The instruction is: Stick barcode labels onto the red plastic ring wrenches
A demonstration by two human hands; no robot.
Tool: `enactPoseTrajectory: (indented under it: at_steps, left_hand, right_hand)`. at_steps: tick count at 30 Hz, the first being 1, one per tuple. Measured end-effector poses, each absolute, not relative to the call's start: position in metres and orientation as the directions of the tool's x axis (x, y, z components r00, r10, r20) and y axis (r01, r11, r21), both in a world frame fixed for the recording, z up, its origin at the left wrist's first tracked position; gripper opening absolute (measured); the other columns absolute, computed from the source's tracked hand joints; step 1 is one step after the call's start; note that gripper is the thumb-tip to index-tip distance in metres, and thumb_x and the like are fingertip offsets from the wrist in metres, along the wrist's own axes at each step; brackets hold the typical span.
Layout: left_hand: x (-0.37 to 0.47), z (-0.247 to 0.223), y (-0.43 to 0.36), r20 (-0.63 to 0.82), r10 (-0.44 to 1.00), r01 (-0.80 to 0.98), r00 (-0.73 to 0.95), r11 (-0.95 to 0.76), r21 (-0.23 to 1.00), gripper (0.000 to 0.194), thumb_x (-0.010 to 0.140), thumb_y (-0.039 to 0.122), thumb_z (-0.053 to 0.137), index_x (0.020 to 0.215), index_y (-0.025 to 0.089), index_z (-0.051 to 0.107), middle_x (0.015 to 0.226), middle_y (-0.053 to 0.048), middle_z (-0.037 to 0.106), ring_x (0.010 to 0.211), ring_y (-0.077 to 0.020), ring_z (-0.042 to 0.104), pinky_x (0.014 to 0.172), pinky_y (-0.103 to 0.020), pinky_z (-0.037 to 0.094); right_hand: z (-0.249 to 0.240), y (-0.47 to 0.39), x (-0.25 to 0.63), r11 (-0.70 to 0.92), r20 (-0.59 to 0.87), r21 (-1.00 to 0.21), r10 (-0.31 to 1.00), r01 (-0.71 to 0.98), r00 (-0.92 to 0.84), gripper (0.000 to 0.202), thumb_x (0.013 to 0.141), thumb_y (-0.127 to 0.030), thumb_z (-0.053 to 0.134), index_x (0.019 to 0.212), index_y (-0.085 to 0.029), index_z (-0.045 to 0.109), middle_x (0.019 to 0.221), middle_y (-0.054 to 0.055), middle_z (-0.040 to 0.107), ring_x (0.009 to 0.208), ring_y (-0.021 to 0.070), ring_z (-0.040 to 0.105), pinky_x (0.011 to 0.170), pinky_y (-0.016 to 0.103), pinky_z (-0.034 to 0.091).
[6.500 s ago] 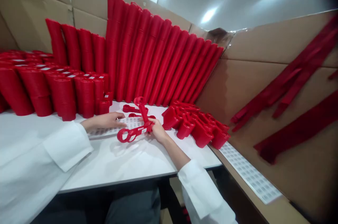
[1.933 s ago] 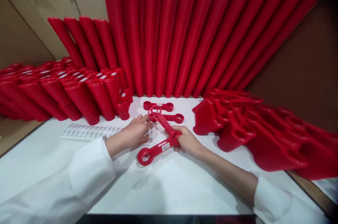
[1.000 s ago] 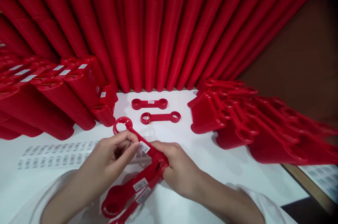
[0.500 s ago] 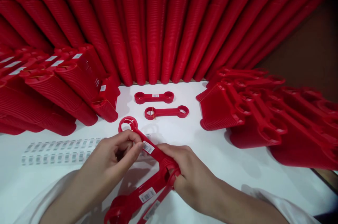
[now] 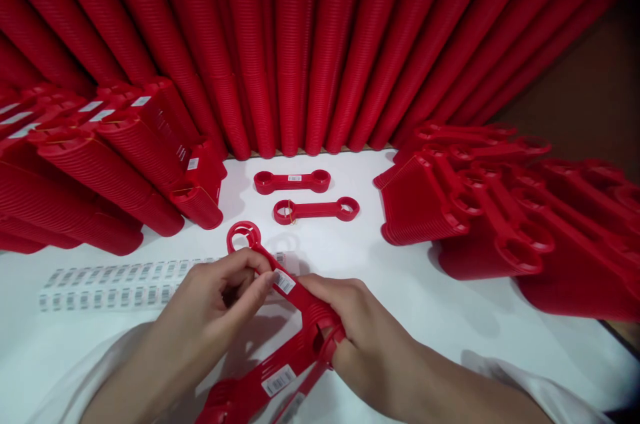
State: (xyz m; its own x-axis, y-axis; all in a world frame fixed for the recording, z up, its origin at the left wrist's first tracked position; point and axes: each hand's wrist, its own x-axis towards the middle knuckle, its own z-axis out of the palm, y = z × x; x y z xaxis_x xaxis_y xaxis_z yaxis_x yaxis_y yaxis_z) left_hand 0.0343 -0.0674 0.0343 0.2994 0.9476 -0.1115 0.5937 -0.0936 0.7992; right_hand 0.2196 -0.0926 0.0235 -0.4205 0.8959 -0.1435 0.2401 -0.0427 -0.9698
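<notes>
Several red plastic pieces with ringed ends (image 5: 295, 291) fan out from my right hand (image 5: 373, 337), which is wrapped round their joined ends. The uppermost piece points up and left, and a white barcode label (image 5: 284, 281) lies on its bar. My left hand (image 5: 225, 297) is closed, with thumb and forefinger pinched at the left end of that label. Lower down, another held piece carries a barcode label (image 5: 279, 381). Beneath and behind my left hand is a sheet of barcode labels (image 5: 110, 286) on the white table.
Two small red stacks, one labelled (image 5: 293, 182) and one with a band (image 5: 320, 211), lie beyond my hands. Long red stacks (image 5: 290, 64) fill the back. More red stacks stand at left (image 5: 110, 177) and right (image 5: 420, 201) on the white table (image 5: 410, 304).
The held pieces and both hands have shifted very slightly right. The view has tilted a little. Both hands keep the same hold.
</notes>
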Motion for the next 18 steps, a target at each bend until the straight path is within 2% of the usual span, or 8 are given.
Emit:
enactPoseTrajectory:
  at_steps: [3,7,10,12,15,18]
  left_hand:
    - [0.034,0.028,-0.07,-0.03,0.951,0.675,0.307,-0.195,0.712,0.028,0.086,0.045,0.046,0.073,0.023,0.057,0.047,0.004,0.046,0.042,-0.0119,0.042,0.041,-0.022,0.033]
    - [0.036,0.017,-0.076,0.182,0.937,0.8,0.298,-0.349,0.487,0.026,0.083,0.049,0.05,0.075,0.025,0.056,0.047,0.004,0.043,0.04,-0.0127,0.04,0.043,-0.024,0.03]
    - [0.035,0.013,-0.075,0.292,0.93,0.889,0.225,-0.319,0.329,0.034,0.077,0.058,0.053,0.087,0.026,0.055,0.049,0.004,0.044,0.041,-0.0148,0.041,0.044,-0.025,0.026]
    - [0.031,0.014,-0.07,0.345,0.926,0.928,0.154,-0.255,0.271,0.044,0.076,0.062,0.052,0.1,0.025,0.053,0.053,0.003,0.046,0.041,-0.0161,0.042,0.043,-0.025,0.024]
    - [0.025,0.018,-0.058,0.335,0.936,0.93,0.109,-0.214,0.298,0.046,0.079,0.062,0.046,0.107,0.025,0.049,0.057,0.002,0.049,0.042,-0.0166,0.045,0.043,-0.025,0.027]
    - [0.022,0.02,-0.051,0.244,0.958,0.868,0.148,-0.244,0.433,0.034,0.085,0.054,0.04,0.102,0.025,0.048,0.061,0.003,0.052,0.045,-0.0151,0.049,0.045,-0.025,0.035]
  right_hand:
    - [0.023,-0.093,0.22,-0.039,-0.137,-0.972,0.897,0.233,-0.421,0.026,0.063,0.001,0.042,0.072,-0.018,0.056,0.071,-0.003,0.06,0.062,0.0113,0.049,0.058,0.02,0.04]
    - [0.02,-0.094,0.219,-0.029,-0.121,-0.977,0.893,0.212,-0.435,0.025,0.061,0.002,0.041,0.071,-0.019,0.053,0.068,-0.003,0.059,0.06,0.0111,0.049,0.056,0.02,0.04]
    - [0.018,-0.095,0.218,0.001,-0.087,-0.981,0.892,0.194,-0.444,0.025,0.059,0.003,0.041,0.068,-0.018,0.05,0.064,-0.004,0.055,0.058,0.0103,0.048,0.055,0.019,0.039]
    - [0.018,-0.095,0.218,-0.001,-0.092,-0.98,0.888,0.198,-0.45,0.024,0.059,0.003,0.04,0.067,-0.018,0.049,0.063,-0.005,0.054,0.057,0.0095,0.046,0.053,0.019,0.037]
    - [0.017,-0.094,0.219,-0.024,-0.111,-0.982,0.877,0.188,-0.467,0.022,0.06,0.001,0.04,0.066,-0.018,0.048,0.064,-0.004,0.054,0.056,0.009,0.045,0.052,0.019,0.037]
    - [0.013,-0.092,0.222,-0.034,-0.108,-0.985,0.885,0.168,-0.453,0.025,0.058,0.001,0.038,0.068,-0.018,0.051,0.067,-0.004,0.056,0.059,0.0099,0.048,0.054,0.019,0.039]
